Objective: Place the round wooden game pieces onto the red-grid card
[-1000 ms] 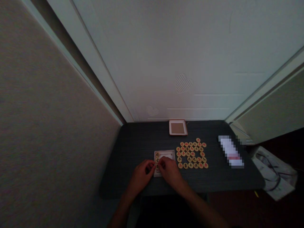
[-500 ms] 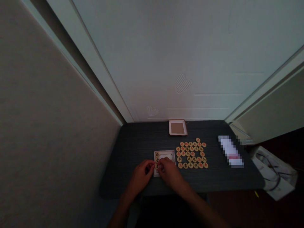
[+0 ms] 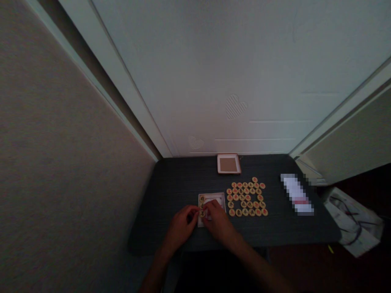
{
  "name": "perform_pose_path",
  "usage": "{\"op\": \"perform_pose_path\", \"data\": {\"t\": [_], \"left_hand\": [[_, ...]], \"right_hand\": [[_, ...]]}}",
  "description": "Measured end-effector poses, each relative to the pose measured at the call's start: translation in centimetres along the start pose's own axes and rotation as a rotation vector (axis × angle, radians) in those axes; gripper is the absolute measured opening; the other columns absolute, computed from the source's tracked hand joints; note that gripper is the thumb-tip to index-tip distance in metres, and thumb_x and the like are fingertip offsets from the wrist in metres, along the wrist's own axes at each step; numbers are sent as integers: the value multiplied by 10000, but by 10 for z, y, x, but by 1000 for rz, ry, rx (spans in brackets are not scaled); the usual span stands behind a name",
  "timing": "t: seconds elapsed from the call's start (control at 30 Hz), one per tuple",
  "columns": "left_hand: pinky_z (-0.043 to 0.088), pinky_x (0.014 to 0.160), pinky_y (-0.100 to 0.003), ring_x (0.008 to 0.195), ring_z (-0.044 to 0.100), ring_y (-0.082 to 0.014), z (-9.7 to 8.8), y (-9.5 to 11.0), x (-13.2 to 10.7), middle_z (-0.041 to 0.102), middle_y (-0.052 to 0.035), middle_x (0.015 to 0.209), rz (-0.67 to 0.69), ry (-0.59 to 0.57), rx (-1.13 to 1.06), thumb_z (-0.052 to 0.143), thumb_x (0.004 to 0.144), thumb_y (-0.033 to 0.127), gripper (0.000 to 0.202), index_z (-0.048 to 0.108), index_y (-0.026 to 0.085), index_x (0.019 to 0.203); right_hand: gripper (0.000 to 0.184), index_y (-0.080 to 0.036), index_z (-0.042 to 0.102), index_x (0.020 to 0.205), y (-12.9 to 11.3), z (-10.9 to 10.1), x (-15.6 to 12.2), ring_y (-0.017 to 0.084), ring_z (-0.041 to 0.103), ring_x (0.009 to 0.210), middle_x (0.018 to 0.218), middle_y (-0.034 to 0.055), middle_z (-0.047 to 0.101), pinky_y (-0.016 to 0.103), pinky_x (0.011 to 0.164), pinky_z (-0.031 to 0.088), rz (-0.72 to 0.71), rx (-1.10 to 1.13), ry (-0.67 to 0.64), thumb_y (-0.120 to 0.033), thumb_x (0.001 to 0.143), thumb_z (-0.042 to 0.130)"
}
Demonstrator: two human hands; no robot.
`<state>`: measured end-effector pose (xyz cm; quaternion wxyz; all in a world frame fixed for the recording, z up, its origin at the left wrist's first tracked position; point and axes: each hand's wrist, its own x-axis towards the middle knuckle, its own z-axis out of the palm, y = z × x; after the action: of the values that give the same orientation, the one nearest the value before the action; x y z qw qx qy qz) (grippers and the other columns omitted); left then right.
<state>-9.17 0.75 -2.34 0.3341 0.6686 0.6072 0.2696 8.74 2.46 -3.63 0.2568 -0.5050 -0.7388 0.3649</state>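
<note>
A shallow white box (image 3: 215, 194) sits on the dark table in front of me. Down its left side runs a column of round wooden Chinese chess pieces (image 3: 202, 198). My left hand (image 3: 183, 223) bends in from the left with its fingertips pinched at the box's left edge. From the right, my right hand (image 3: 217, 221) reaches over the box, fingers curled. Between the fingertips of both hands is a chess piece with a dark character (image 3: 202, 214). My right hand covers part of the box's inside.
Right of the box, loose chess pieces (image 3: 246, 204) with red and dark characters lie face up in rough rows. A box lid (image 3: 218, 165) rests at the back edge. A blurred-out white object (image 3: 296, 194) lies at right. A white bag (image 3: 354, 228) stands beside the table (image 3: 171, 175).
The fingertips have shifted slightly, and the piece between them shows more clearly. Both hands stay at the left column of the box.
</note>
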Motion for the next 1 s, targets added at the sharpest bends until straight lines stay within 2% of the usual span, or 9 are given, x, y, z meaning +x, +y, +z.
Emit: {"op": "perform_pose_path", "data": {"t": [0.33, 0.5, 0.77, 0.9, 1.0], "left_hand": [[547, 833, -335, 863, 702, -207, -1, 1, 1, 750, -44, 982, -3, -15, -16, 536, 928, 304, 193, 690, 247, 1030], [536, 795, -315, 827, 693, -196, -1, 0, 1, 742, -36, 949, 4, -10, 14, 543, 923, 286, 181, 690, 243, 1018], [533, 809, -319, 847, 673, -195, -2, 2, 2, 697, -43, 958, 25, -9, 54, 521, 948, 299, 183, 680, 235, 1011], [540, 831, -332, 844, 665, -185, -2, 2, 2, 668, -49, 1031, 48, 3, 61, 516, 956, 306, 175, 667, 236, 1008], [549, 838, -345, 820, 666, -170, 0, 0, 2, 647, -56, 1172, 49, 30, 55, 530, 948, 291, 157, 666, 240, 1007]], "right_hand": [[174, -221, 606, 937, -2, 4, 4, 223, 616, 963, 1016, 51, 625, 342, 890, 479, -2, -70, 15, -114, 826, 686], [174, -213, 586, 916, -3, 5, 4, 207, 610, 917, 964, 39, 617, 321, 853, 474, 13, -97, 24, -92, 812, 657], [207, -232, 574, 1000, 4, -14, 7, 238, 596, 1000, 1046, 63, 618, 344, 891, 480, 15, -199, 97, -110, 842, 632], [156, -214, 600, 1020, 4, -22, 19, 255, 598, 1011, 1048, 87, 641, 356, 900, 474, 21, -341, 95, -118, 898, 585], [130, -201, 624, 1030, 1, -21, 25, 256, 612, 976, 1032, 93, 658, 357, 877, 478, 29, -432, 93, -139, 931, 567]]}}
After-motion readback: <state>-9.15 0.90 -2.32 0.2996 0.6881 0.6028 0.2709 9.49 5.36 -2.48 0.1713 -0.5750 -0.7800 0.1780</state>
